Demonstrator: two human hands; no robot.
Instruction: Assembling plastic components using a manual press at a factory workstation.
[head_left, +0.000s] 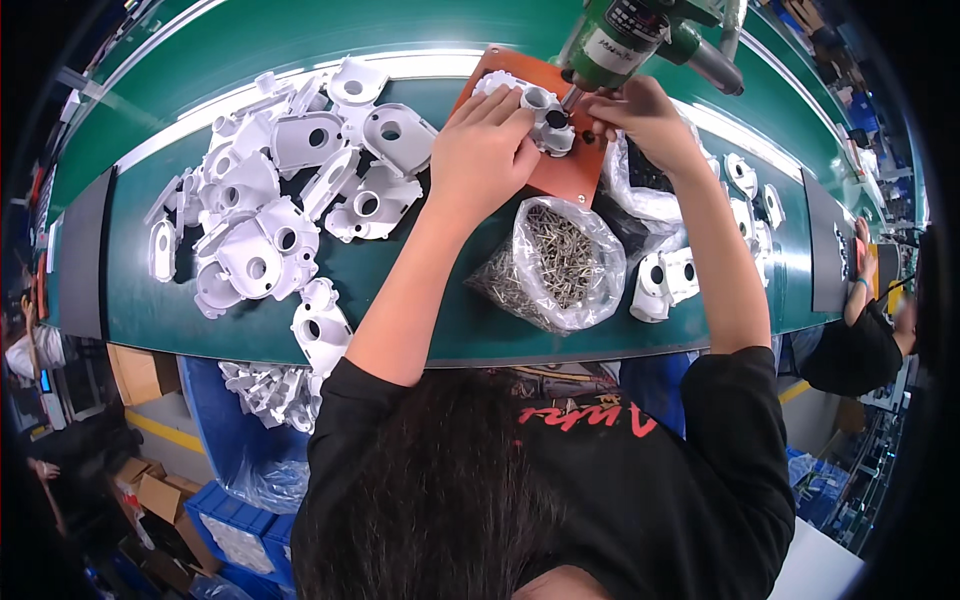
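Observation:
A white plastic housing (540,98) lies on an orange fixture block (565,180) at the far middle of the bench. My left hand (485,140) is laid over the housing's left part, fingers bent across it and thumb at its near side, holding it against the block. Just right of the housing is my right hand (645,120), its fingers pinched close to the slim metal spindle (573,97) of a green machine head (610,45). What that pinch holds, if anything, is too small to make out. The spindle's tip comes down beside a dark round opening in the housing.
Many white housings (250,260) are heaped on the left of the green bench (400,290), with more at right (650,285). A clear bag of metal screws (560,255) stands near the front edge. Behind it is a bag of dark parts (645,180). A blue bin (215,400) stands below.

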